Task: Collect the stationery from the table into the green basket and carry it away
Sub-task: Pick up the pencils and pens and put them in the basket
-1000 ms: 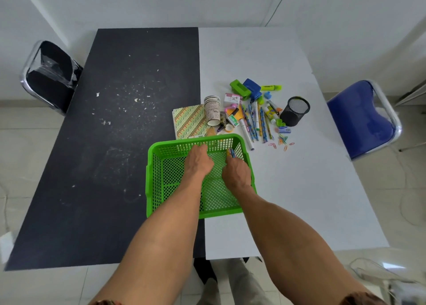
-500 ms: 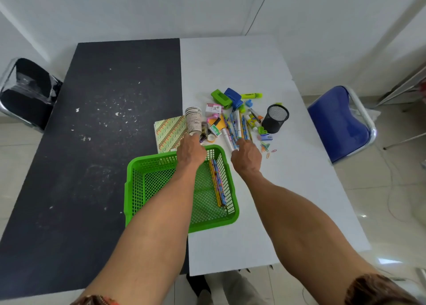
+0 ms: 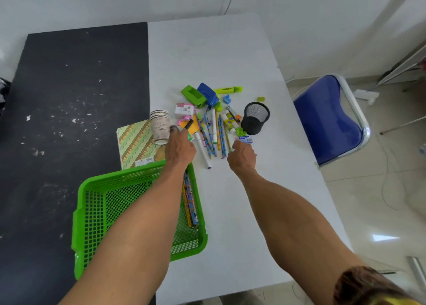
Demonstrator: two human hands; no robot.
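Logging layout: the green plastic mesh basket [image 3: 119, 175] sits at the near edge of the table, straddling the seam between the black half and the white tabletop [image 3: 207, 51]. A few patterned pencils [image 3: 190, 203] lie along its right wall. The main stationery pile lies just beyond the basket, on the white side.

Your left hand [image 3: 179, 149] reaches past the basket's far rim with its fingers curled. It appears to pinch the near end of a short black marker [image 3: 189, 123], which juts up beside the stack of paper cups [image 3: 160, 127]. Your right hand [image 3: 242, 157] is at the near tips of the loose patterned pencils [image 3: 215, 138], fingers curled toward them. I cannot tell whether one is pinched.

Handling, as judged:
- Pencils and pens are light, stiff and round, so they roll. Take several together at mid-length, not at the tips, or they fan out.
- The long white marker [image 3: 202, 152] looks smooth. Close on the barrel.
- The green hole punch [image 3: 192, 95] and the blue hole punch [image 3: 207, 95] look denser. Take each across the body.
- The paper cups crush. Hold them lightly by the sides.
- The striped notebook [image 3: 136, 143] lies flat. Lift it by an edge.
- The black wire-mesh pen cup [image 3: 255, 118] looks rigid. Hold it by the rim.
- The basket probably flexes when loaded. Carry it by two opposite rims.
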